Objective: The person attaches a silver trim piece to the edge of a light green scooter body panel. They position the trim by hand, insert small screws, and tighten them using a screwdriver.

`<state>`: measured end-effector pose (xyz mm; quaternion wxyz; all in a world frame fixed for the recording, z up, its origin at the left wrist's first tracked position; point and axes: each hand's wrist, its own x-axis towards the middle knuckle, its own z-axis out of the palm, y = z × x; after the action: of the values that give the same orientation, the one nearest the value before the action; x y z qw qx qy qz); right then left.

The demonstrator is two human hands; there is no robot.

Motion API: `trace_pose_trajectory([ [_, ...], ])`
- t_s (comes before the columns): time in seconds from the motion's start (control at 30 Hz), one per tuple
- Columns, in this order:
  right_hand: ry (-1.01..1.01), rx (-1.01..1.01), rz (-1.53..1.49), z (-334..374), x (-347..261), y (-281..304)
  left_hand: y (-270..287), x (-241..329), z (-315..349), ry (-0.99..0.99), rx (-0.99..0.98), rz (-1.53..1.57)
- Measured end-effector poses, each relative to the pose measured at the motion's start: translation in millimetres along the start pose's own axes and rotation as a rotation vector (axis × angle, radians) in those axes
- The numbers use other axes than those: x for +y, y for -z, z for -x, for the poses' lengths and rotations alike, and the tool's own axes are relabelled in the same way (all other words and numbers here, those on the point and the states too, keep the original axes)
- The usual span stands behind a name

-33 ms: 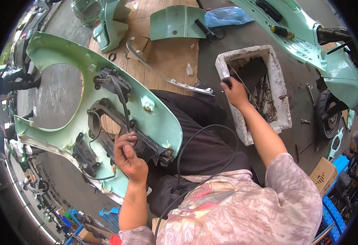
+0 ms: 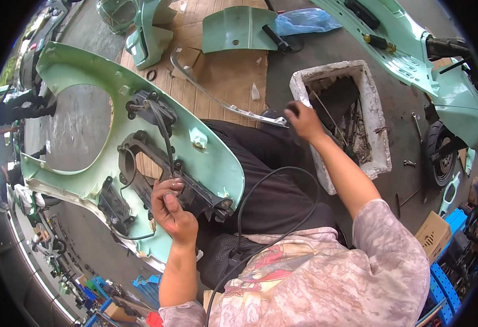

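A mint-green scooter front panel point(image 2: 217, 163) lies inner side up across my lap. Black brackets and cables are fixed to it. My left hand point(image 2: 171, 210) is closed on the black bracket point(image 2: 203, 193) near the panel's lower edge, thumb on top. My right hand point(image 2: 304, 120) reaches out to the near left rim of a white foam box point(image 2: 378, 158) that holds several metal tools. Its fingers are curled around a small dark object point(image 2: 290, 109), which is blurred. A black cable point(image 2: 260, 185) loops over my dark trousers.
A chrome trim strip point(image 2: 217, 103) lies on brown cardboard point(image 2: 239, 71). Other green body panels point(image 2: 236, 27) and a blue plastic bag point(image 2: 304, 22) sit farther off. At the right are a green scooter body point(image 2: 451, 92), a wheel point(image 2: 440, 155), loose wrenches point(image 2: 416, 122), a cardboard box point(image 2: 432, 234).
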<state>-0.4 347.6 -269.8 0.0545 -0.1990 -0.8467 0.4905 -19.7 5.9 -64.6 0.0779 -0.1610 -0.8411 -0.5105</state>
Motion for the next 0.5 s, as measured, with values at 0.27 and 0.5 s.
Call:
trace_pose_trajectory([
  [0.27, 0.183, -0.439, 0.732, -60, 41, -141, -3, 7, -4, 0.148, 0.055, 0.249],
  [0.5, 0.264, -0.372, 0.441, -40, 15, -119, -1, 3, -2, -0.048, -0.142, 0.034],
])
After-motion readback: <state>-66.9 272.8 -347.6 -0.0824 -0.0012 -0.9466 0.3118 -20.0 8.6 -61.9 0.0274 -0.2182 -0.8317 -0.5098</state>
